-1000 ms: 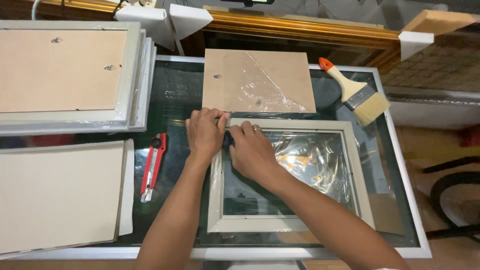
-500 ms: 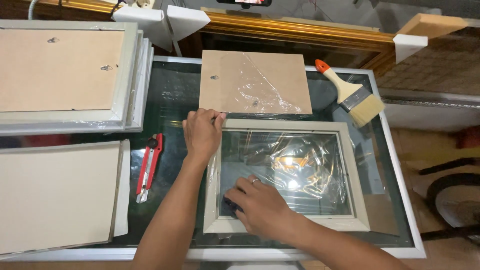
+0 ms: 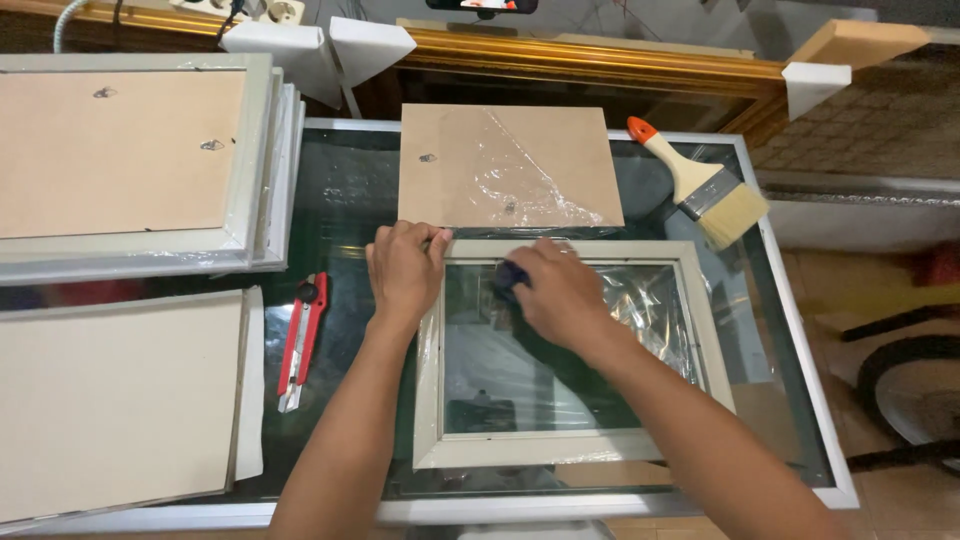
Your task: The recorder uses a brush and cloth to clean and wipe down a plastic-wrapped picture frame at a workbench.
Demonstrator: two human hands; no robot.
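Left hand (image 3: 403, 272) is pressing flat on the picture frame (image 3: 560, 452), upper-left corner. Right hand (image 3: 553, 290), just beside, is clamping a small dark object (image 3: 511, 279) on its glass.

Even, bright indoor light from above, no hard shadows. Glass desk (image 3: 350, 200) top reflects dark, with faint mottled sheen. Glare patches on the crinkled plastic film (image 3: 655, 305) inside the picture frame (image 3: 560, 450) and on the wrapped backing board (image 3: 510, 165). Right hand (image 3: 555, 290) slightly motion-blurred, left hand (image 3: 405, 270) sharp. Mild wide-angle bowing at the edges; far-right floor soft and dimmer.
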